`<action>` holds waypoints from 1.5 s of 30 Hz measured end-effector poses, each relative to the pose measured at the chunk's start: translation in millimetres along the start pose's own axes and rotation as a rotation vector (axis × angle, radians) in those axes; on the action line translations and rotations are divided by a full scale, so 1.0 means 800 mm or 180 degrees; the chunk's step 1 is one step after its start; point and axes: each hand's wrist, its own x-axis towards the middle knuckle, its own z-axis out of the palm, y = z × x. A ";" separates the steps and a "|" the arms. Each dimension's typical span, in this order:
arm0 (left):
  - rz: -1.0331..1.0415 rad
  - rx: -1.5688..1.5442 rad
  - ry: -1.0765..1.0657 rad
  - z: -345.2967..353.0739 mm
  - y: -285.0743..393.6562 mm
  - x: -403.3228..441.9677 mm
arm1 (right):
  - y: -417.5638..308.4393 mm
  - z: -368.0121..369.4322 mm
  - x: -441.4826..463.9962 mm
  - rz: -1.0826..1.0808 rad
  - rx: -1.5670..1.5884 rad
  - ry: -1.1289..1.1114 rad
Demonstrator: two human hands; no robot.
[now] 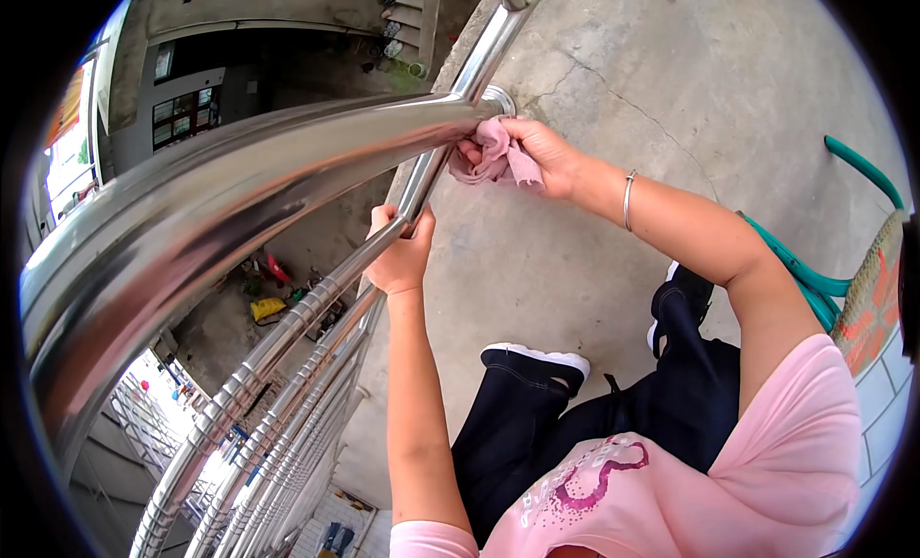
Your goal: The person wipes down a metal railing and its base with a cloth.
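Note:
A shiny metal railing (259, 165) runs from the lower left to the top middle, with a thick handrail and thinner bars below. My right hand (537, 155) is closed on a crumpled pink cloth (495, 157), which touches the railing beside the post joint. Lower down, my left hand (401, 254) wraps round a thinner metal bar (418, 186) where it meets a horizontal rail. Part of its fingers is hidden behind the metal. A silver bangle (629, 201) circles my right wrist.
Cracked concrete floor (613, 270) lies under my feet. A chair with green tubing (862, 170) and a patterned seat stands at the right, near white wall tiles (877, 395). Beyond the railing, a lower yard holds a yellow bag (267, 309) and steps (407, 16).

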 end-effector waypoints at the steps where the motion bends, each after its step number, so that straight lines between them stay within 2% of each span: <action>1: 0.0023 0.0010 0.0018 0.000 0.000 0.000 | 0.000 -0.002 0.001 0.0001 -0.0001 -0.0001; 7: -0.0110 -0.0082 0.0018 0.004 -0.004 -0.001 | -0.007 -0.026 0.016 -0.0132 -0.0208 -0.0021; 13: 0.0013 0.0046 0.0052 0.001 -0.001 -0.001 | -0.027 -0.039 -0.002 0.0252 -0.0808 -0.0352; 15: -0.0016 0.0001 0.0050 0.000 0.001 0.000 | -0.045 -0.009 -0.021 -0.0397 -0.0931 0.0269; 16: -0.0045 -0.0046 0.0048 0.000 0.002 0.000 | -0.068 -0.012 -0.013 -0.0789 -0.1316 -0.0098; 17: -0.0041 -0.0049 0.0049 0.001 0.001 -0.001 | -0.078 -0.012 -0.006 -0.0794 -0.1317 -0.0098; 19: -0.0096 -0.0069 0.0095 0.002 0.001 -0.001 | -0.089 -0.008 0.003 -0.1236 -0.2150 -0.0072; 20: -0.0086 -0.0069 0.0091 0.002 0.000 -0.002 | -0.091 0.004 -0.002 -0.0966 -0.1852 -0.0163; 23: -0.0101 -0.0035 0.0096 0.004 0.000 -0.002 | -0.094 -0.019 0.042 -0.0713 -0.1905 -0.0533; 24: -0.0106 -0.0049 0.0083 0.005 -0.001 -0.003 | -0.094 -0.023 0.047 -0.0625 -0.1828 -0.0414; 25: -0.0106 -0.0049 0.0066 0.004 -0.002 -0.002 | -0.088 -0.018 0.056 -0.0623 -0.1813 -0.0420; 27: -0.0031 -0.0021 0.0097 0.005 -0.001 -0.004 | -0.076 -0.007 0.072 -0.1058 -0.1590 -0.0252; 28: 0.0051 0.0009 0.0128 0.005 -0.002 -0.002 | -0.083 0.009 0.061 -0.0947 -0.2320 -0.0338; 31: -0.0077 -0.0054 0.0048 0.003 0.001 -0.001 | -0.079 0.024 0.062 -0.0992 -0.2211 -0.0469; 32: -0.0083 -0.0051 0.0039 0.004 0.002 0.000 | -0.082 0.034 0.045 -0.0901 -0.2574 -0.0527; 36: -0.0033 -0.0078 0.0124 0.007 -0.003 -0.002 | -0.082 0.009 0.080 -0.0643 -0.3001 -0.0352; 38: -0.0052 -0.0105 0.0135 0.007 -0.002 0.000 | -0.087 0.006 0.082 -0.0829 -0.3465 -0.0690; 39: -0.0063 -0.0110 0.0133 0.007 -0.002 -0.001 | -0.092 0.004 0.082 -0.0828 -0.3464 -0.0690; 41: -0.0056 -0.0108 0.0121 0.006 -0.001 0.000 | -0.104 0.004 0.078 -0.0402 -0.2165 -0.0941; 45: -0.0078 -0.0121 0.0113 0.007 -0.001 0.000 | -0.102 0.019 0.072 -0.0398 -0.1342 -0.0912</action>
